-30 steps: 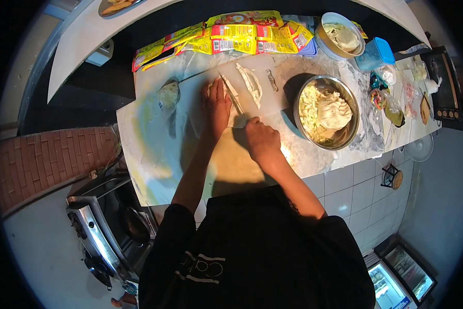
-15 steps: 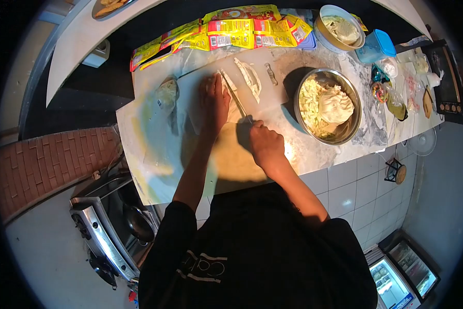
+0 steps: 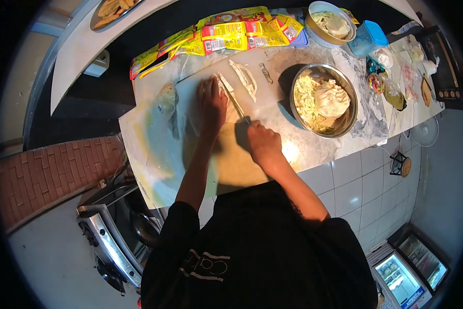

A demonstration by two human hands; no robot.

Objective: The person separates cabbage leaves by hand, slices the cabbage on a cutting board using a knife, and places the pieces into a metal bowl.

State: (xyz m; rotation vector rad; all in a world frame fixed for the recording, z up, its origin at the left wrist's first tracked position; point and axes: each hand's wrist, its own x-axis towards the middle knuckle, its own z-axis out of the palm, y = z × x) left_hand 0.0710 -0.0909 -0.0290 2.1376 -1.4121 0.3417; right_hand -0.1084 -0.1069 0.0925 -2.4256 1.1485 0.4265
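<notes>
My right hand [image 3: 265,143] grips the handle of a knife [image 3: 236,107], its blade pointing up and left. My left hand [image 3: 212,105] is bent over a pale piece of cabbage [image 3: 224,82] at the blade's far end, holding it on the cutting board [image 3: 272,96]. Its fingertips are partly hidden. Just right of the blade lies a pale curved slice of cabbage [image 3: 243,80]. Farther right, a steel bowl [image 3: 353,117] contains shredded cabbage [image 3: 306,99] and a larger pale cabbage chunk [image 3: 332,98].
Yellow seasoning packets [image 3: 216,38] line the table's back edge. A clear plastic bag [image 3: 167,98] lies left of my left hand. At the back right stand another bowl [image 3: 314,32] and a blue-lidded container [image 3: 368,41]. A stove [image 3: 105,239] is at lower left.
The view has shifted slightly. Both hands stay at the cabbage, with the knife in nearly the same place beside my left fingers.
</notes>
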